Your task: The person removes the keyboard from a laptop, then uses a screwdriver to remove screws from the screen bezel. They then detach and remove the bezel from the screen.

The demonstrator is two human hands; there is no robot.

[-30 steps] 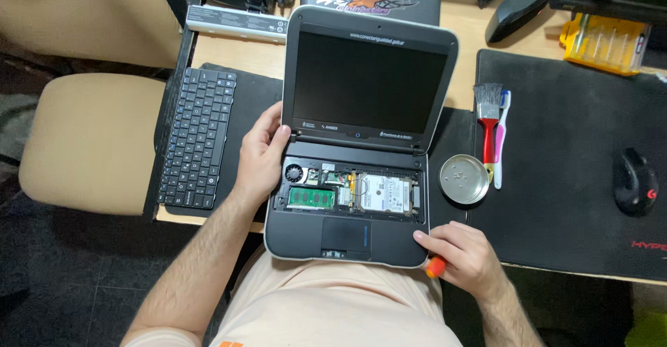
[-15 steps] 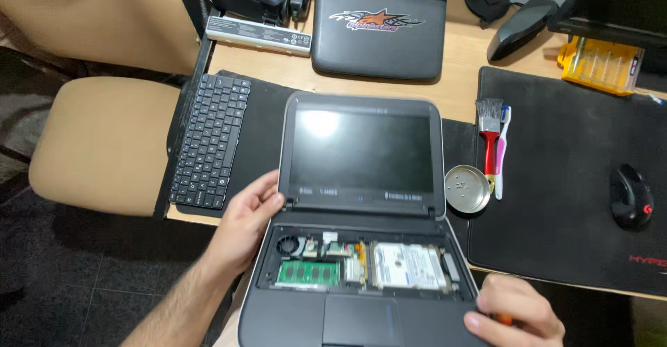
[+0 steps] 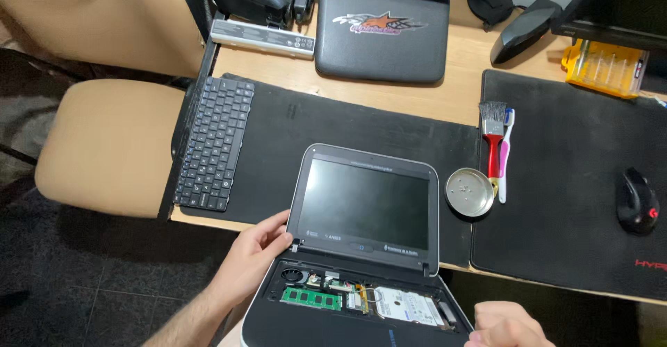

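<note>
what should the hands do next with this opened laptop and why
Probably lower the laptop onto the black mat before doing anything inside. It hangs past the desk edge, with only the left hand at its hinge corner and the right hand at its lower right. The green memory stick and drive lie exposed.

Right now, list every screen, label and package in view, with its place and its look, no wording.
Laptop screen: centre, dark, unlit, grey frame, by the left hand.
Closed laptop lid: top centre, black, with an orange-and-white star sticker.
Yellow package: top right, flat, rectangular.
Monitor: top right corner, dark.
</note>
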